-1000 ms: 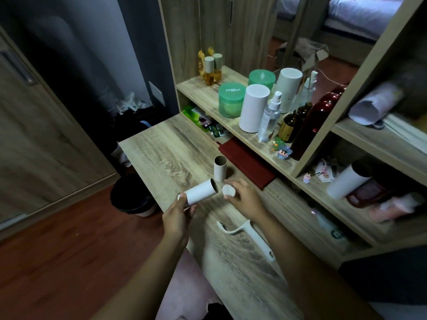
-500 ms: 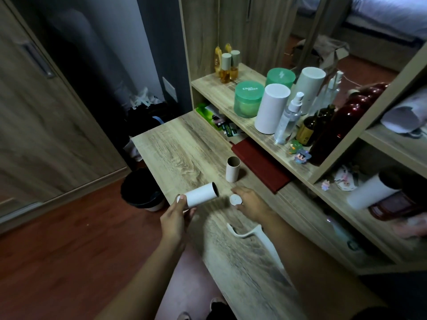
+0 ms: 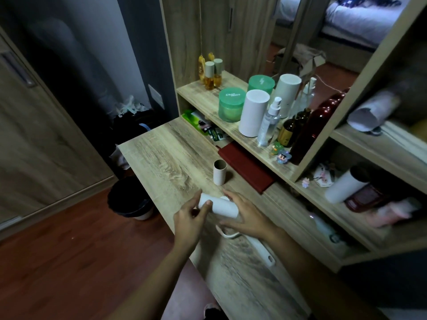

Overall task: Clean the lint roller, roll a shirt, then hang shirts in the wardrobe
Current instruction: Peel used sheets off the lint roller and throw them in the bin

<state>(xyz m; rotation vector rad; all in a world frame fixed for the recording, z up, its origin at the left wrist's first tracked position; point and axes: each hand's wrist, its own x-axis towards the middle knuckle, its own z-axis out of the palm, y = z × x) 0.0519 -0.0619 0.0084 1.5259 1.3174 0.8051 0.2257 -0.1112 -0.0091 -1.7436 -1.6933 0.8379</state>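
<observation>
One wooden desk (image 3: 166, 162), lint roll (image 3: 221, 207), reddish floor (image 3: 69, 262)

Two hands are over the pale wooden surface (image 3: 166, 162): a left hand (image 3: 189, 219) and a right hand (image 3: 250, 215). There is one white paper-covered lint roll (image 3: 219, 207), one bare brown cardboard tube (image 3: 219, 173), one white plastic roller handle (image 3: 258, 248) and one flat dark red book (image 3: 247, 168). The wooden shelf (image 3: 203, 98) carries two round green lidded jars (image 3: 231, 107), two tall white cylinders (image 3: 253, 114), two small amber bottles (image 3: 209, 76), one brown glass bottle (image 3: 290, 130), one dark red bottle (image 3: 316, 125) and two tiny toy figures (image 3: 283, 157). One clear spray bottle (image 3: 269, 123) is certain; a second behind it may be only a mirror image. One black bin (image 3: 129, 199) is on the floor (image 3: 69, 250).
</observation>
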